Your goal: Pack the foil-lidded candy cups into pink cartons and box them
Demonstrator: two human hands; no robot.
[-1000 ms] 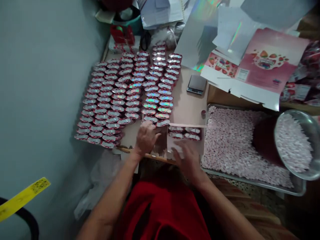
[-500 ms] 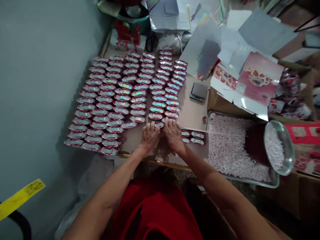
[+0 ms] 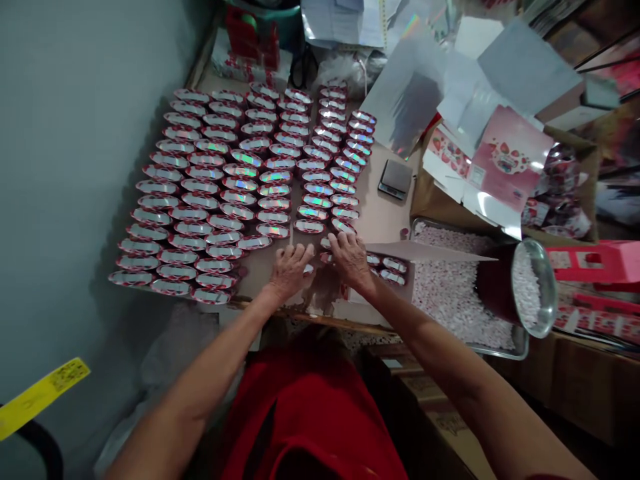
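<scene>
Long rows of small oval-topped candy packs [image 3: 200,187] with red edges and pale shiny tops cover the table. At its front edge my left hand [image 3: 290,272] has its fingers curled down round one such pack, whose pale end [image 3: 308,269] shows by the fingertips. My right hand [image 3: 349,259] is closed over packs just in front of the nearest row; their ends [image 3: 326,257] stick out on its left side. Beside my right wrist, more packs [image 3: 393,266] stand in a shallow carton with a raised pale flap [image 3: 440,251]. The undersides of both hands are hidden.
At the right a metal tray [image 3: 523,347] of small white and pink pieces holds a tilted metal bowl [image 3: 545,293]. A small scale [image 3: 395,177], a printed pink carton sheet [image 3: 510,157] and a cardboard box [image 3: 590,180] of packs lie behind it. A wall [image 3: 75,167] bounds the left.
My left hand has moved left, away from my right hand, widening the gap between them. The carton's flap beside my right hand has risen. The camera view has shifted slightly.
</scene>
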